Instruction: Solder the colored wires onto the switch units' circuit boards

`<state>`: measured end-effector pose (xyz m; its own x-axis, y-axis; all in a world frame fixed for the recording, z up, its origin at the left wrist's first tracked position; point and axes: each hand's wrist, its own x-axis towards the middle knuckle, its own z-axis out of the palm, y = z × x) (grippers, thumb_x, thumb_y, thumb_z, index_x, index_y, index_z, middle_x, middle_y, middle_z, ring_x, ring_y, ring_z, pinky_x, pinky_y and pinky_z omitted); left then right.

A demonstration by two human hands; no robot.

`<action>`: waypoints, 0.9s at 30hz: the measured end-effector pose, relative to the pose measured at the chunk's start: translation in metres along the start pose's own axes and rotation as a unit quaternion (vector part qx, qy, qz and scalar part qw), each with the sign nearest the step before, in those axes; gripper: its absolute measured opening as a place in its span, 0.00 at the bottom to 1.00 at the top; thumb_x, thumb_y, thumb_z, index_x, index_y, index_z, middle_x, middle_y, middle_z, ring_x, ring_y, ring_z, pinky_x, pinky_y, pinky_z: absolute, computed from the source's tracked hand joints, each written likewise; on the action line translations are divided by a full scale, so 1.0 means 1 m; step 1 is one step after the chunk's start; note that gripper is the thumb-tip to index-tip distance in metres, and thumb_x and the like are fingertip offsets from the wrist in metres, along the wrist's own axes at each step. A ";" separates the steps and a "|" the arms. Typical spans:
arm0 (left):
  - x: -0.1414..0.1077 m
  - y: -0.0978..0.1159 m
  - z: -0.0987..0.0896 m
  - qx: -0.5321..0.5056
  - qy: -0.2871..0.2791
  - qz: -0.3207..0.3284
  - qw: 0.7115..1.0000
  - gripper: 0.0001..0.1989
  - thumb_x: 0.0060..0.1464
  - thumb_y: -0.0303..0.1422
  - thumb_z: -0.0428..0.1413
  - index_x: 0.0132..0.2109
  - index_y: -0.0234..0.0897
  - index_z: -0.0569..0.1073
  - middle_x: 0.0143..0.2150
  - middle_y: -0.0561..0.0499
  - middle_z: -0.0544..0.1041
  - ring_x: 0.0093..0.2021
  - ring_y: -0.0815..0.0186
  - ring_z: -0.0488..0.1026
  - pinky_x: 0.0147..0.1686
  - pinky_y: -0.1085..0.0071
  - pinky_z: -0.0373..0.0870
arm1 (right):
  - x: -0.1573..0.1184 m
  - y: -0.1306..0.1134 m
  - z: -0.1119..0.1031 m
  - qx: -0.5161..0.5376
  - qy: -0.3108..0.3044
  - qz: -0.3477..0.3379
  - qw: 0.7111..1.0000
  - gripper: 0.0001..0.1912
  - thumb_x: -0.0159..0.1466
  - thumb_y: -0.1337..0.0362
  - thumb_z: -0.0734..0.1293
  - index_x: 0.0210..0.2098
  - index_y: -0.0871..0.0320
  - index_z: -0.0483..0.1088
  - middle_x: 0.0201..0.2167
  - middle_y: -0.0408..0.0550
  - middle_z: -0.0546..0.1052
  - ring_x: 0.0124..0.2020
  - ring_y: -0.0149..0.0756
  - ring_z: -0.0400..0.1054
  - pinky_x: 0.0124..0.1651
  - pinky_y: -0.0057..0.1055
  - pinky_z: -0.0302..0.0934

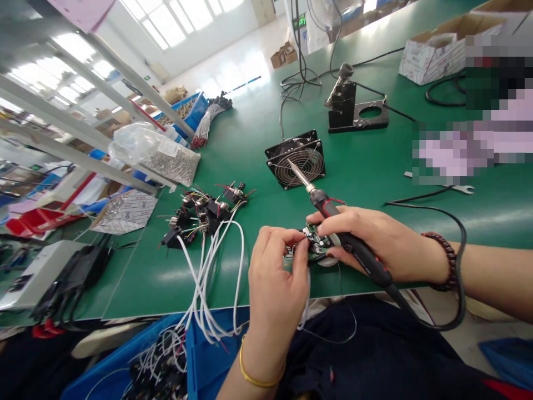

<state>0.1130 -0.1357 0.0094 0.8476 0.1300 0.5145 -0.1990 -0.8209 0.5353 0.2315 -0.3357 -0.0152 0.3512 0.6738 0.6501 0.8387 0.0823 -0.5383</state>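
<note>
My left hand point(278, 265) pinches the left edge of a small green circuit board point(317, 240), thumb and forefinger pressed together on it. Across the board, my right hand point(375, 239) grips a black soldering iron point(339, 230) and also touches the board with its fingertips. The iron's metal tip points up and away, toward the small black fan point(297, 159), and is clear of the board. Part of a whitish round thing shows under the board, mostly covered by my fingers. A thin wire hangs down below it toward my lap.
Wired black switch parts point(204, 214) with white cables lie to the left. Behind them rests a clear bag of metal pieces point(166, 158). An iron stand point(353, 111) and a wrench point(452, 186) lie farther right. A blue bin point(212, 355) sits below the table edge.
</note>
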 end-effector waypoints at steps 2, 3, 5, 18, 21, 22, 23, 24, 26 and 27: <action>0.001 0.000 -0.001 -0.009 -0.004 -0.001 1.000 0.09 0.69 0.21 0.61 0.43 0.41 0.77 0.39 0.54 0.78 0.40 0.66 0.76 0.40 0.72 0.74 | 0.002 -0.003 -0.008 -0.006 0.025 0.009 1.000 0.14 0.77 0.68 0.70 0.60 0.50 0.75 0.54 0.49 0.88 0.53 0.41 0.86 0.58 0.34 0.79; 0.001 0.000 -0.002 -0.014 -0.005 -0.002 1.000 0.09 0.69 0.21 0.61 0.43 0.41 0.77 0.38 0.55 0.77 0.39 0.66 0.75 0.40 0.72 0.73 | 0.003 -0.005 -0.014 -0.007 0.046 0.017 0.999 0.15 0.77 0.68 0.70 0.60 0.50 0.77 0.51 0.47 0.89 0.50 0.39 0.86 0.57 0.32 0.79; -0.001 0.000 -0.002 -0.022 -0.005 -0.003 1.000 0.09 0.70 0.21 0.61 0.44 0.42 0.77 0.38 0.56 0.78 0.39 0.67 0.75 0.39 0.73 0.73 | 0.005 -0.011 -0.025 0.003 0.102 0.044 0.994 0.15 0.76 0.65 0.72 0.61 0.49 0.79 0.47 0.45 0.89 0.44 0.37 0.86 0.53 0.31 0.80; -0.006 -0.002 0.001 -0.016 0.018 -0.013 1.000 0.09 0.71 0.21 0.61 0.46 0.42 0.78 0.39 0.57 0.77 0.38 0.69 0.74 0.39 0.74 0.72 | 0.006 -0.032 -0.040 0.096 0.206 0.096 0.969 0.08 0.72 0.68 0.72 0.36 0.51 0.81 0.31 0.43 0.83 0.30 0.36 0.78 0.36 0.35 0.78; -0.006 -0.001 0.002 -0.015 0.019 -0.012 1.000 0.09 0.71 0.21 0.61 0.46 0.42 0.78 0.39 0.57 0.77 0.38 0.70 0.73 0.39 0.75 0.72 | 0.007 -0.032 -0.042 0.095 0.184 0.093 0.974 0.08 0.69 0.72 0.71 0.36 0.52 0.81 0.32 0.42 0.84 0.32 0.33 0.81 0.38 0.30 0.78; -0.006 -0.001 0.002 -0.015 0.020 -0.012 1.000 0.09 0.71 0.21 0.61 0.45 0.42 0.78 0.39 0.57 0.77 0.38 0.70 0.73 0.39 0.75 0.71 | 0.008 -0.032 -0.043 0.097 0.181 0.091 0.974 0.08 0.69 0.71 0.71 0.36 0.53 0.81 0.32 0.42 0.84 0.32 0.32 0.81 0.36 0.29 0.77; -0.006 0.000 0.002 -0.013 0.018 -0.013 1.000 0.09 0.71 0.21 0.61 0.45 0.42 0.78 0.39 0.57 0.77 0.38 0.70 0.73 0.39 0.75 0.71 | 0.009 -0.032 -0.043 0.101 0.180 0.087 0.975 0.07 0.69 0.71 0.72 0.36 0.53 0.80 0.32 0.42 0.84 0.30 0.31 0.80 0.34 0.28 0.76; -0.006 0.000 0.002 -0.012 0.017 -0.015 1.000 0.09 0.71 0.21 0.61 0.45 0.42 0.78 0.39 0.57 0.77 0.38 0.70 0.73 0.39 0.75 0.71 | 0.009 -0.032 -0.043 0.105 0.182 0.087 0.974 0.07 0.69 0.71 0.72 0.36 0.53 0.80 0.32 0.42 0.83 0.29 0.30 0.79 0.32 0.27 0.74; -0.006 0.000 0.003 -0.008 0.015 -0.020 1.000 0.09 0.71 0.22 0.61 0.46 0.42 0.78 0.39 0.57 0.77 0.38 0.70 0.73 0.39 0.75 0.72 | 0.011 -0.031 -0.043 0.116 0.184 0.091 0.972 0.08 0.68 0.72 0.72 0.36 0.53 0.80 0.31 0.41 0.82 0.26 0.30 0.76 0.30 0.27 0.73; -0.007 0.000 0.003 -0.007 0.016 -0.022 1.000 0.09 0.71 0.22 0.61 0.46 0.42 0.78 0.39 0.57 0.77 0.38 0.70 0.74 0.39 0.74 0.72 | 0.011 -0.031 -0.043 0.120 0.182 0.088 0.972 0.08 0.68 0.73 0.72 0.36 0.53 0.80 0.30 0.41 0.81 0.25 0.30 0.75 0.30 0.28 0.73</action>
<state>0.1085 -0.1378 0.0039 0.8396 0.1829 0.5114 -0.1698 -0.8060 0.5671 0.2276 -0.3622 0.0315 0.6416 0.3927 0.6589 0.6454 0.1877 -0.7404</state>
